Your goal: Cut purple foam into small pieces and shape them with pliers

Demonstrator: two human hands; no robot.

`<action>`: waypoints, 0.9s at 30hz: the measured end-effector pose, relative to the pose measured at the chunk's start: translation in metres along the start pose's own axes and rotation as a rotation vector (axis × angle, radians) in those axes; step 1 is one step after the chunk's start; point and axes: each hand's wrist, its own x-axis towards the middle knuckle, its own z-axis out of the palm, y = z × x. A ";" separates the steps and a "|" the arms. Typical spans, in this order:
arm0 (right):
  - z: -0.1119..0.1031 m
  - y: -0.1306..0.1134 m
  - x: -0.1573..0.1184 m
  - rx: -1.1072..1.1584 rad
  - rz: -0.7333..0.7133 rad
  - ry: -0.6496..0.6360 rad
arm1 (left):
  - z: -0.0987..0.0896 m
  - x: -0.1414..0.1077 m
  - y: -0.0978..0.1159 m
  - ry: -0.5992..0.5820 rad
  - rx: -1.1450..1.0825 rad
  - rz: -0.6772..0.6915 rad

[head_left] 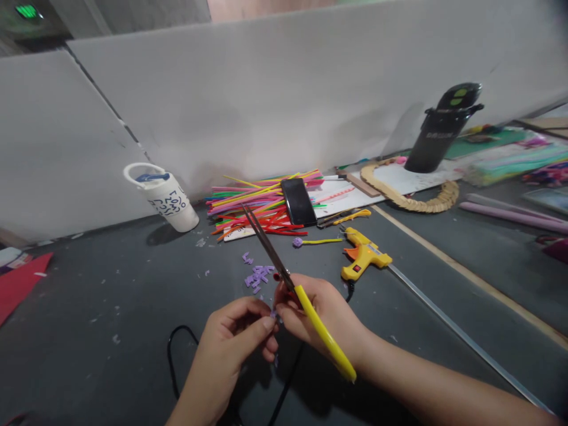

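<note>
My left hand [239, 337] pinches a small purple piece [273, 313] between thumb and fingertips, low in the middle of the view. Touching it from the right are the fingertips of my right hand [317, 307], which also holds yellow-handled scissors [326, 331]. The scissor blades point up and to the left, over the table. Beyond the hands lies a loose pile of small purple pieces [257, 277]. A purple ball on a yellow-green stem [322, 241] rests farther back.
A yellow glue gun [366, 254] lies right of centre. Coloured sticks [252, 204] and a phone [299, 202] are at the back, with a white cup [171, 201] left and a black bottle [439, 133] right. Black cable [171, 349] runs beside my left hand.
</note>
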 end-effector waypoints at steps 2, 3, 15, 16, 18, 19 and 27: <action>0.000 0.000 0.000 -0.016 -0.015 0.015 | -0.001 0.000 0.000 0.003 -0.021 0.000; 0.000 0.001 0.000 -0.021 -0.024 0.029 | -0.001 -0.001 0.000 0.010 -0.033 -0.001; 0.001 -0.001 -0.002 0.013 -0.010 0.007 | 0.001 -0.001 0.001 0.047 -0.130 0.007; 0.001 -0.002 -0.002 0.019 -0.001 0.005 | 0.002 -0.001 0.001 0.047 -0.102 0.009; 0.002 -0.002 -0.003 0.020 0.007 0.012 | 0.004 -0.001 0.001 0.043 -0.037 0.008; 0.002 -0.002 -0.003 0.011 0.006 0.012 | 0.004 -0.001 0.002 0.040 -0.009 0.005; -0.003 0.000 -0.001 -0.132 -0.026 -0.051 | 0.004 -0.004 0.006 0.076 0.032 -0.002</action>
